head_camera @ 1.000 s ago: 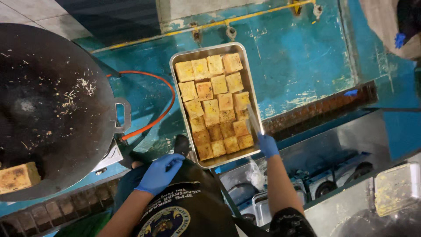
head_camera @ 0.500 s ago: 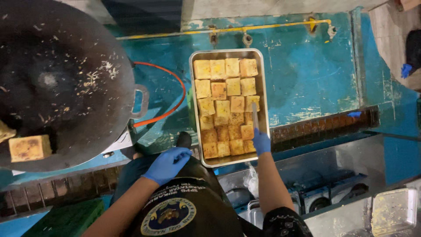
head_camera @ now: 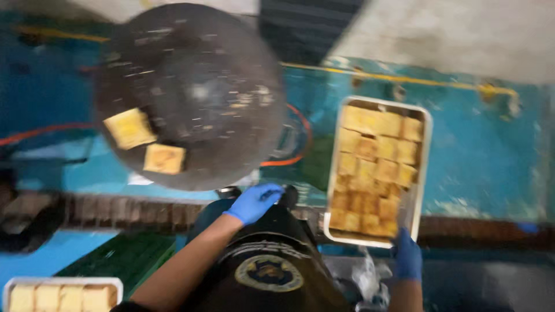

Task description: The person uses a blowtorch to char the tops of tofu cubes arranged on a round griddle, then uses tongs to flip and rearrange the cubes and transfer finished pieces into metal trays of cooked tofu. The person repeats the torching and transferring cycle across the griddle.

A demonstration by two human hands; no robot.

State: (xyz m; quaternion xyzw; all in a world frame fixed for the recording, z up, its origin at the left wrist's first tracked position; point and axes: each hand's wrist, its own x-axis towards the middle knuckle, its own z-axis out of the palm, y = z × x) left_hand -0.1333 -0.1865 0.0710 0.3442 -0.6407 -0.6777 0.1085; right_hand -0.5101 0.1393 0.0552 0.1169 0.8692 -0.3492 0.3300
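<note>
The picture is motion-blurred. A metal tray (head_camera: pixel 429 151) packed with several golden fried squares (head_camera: pixel 373 164) lies on the blue counter. My right hand (head_camera: pixel 408 255), in a blue glove, sits at the tray's near right corner; its grip is too blurred to read. My left hand (head_camera: pixel 255 201), also gloved, rests with loose fingers by the near rim of a big dark wok (head_camera: pixel 191 86), close to a dark knob, with nothing seen in it. Two fried squares (head_camera: pixel 130 128) lie in the wok's near left part.
An orange hose (head_camera: pixel 301 144) curves between wok and tray. A second tray of pale squares (head_camera: pixel 58 296) shows at the bottom left. A yellow pipe (head_camera: pixel 439 84) runs along the counter's far side. A dark brown ledge (head_camera: pixel 144 212) edges the counter in front of me.
The view has swung left, so wok and tray sit further right in frame. My right hand has come off the squares down to the tray's near corner. The left hand stays near the wok's rim.
</note>
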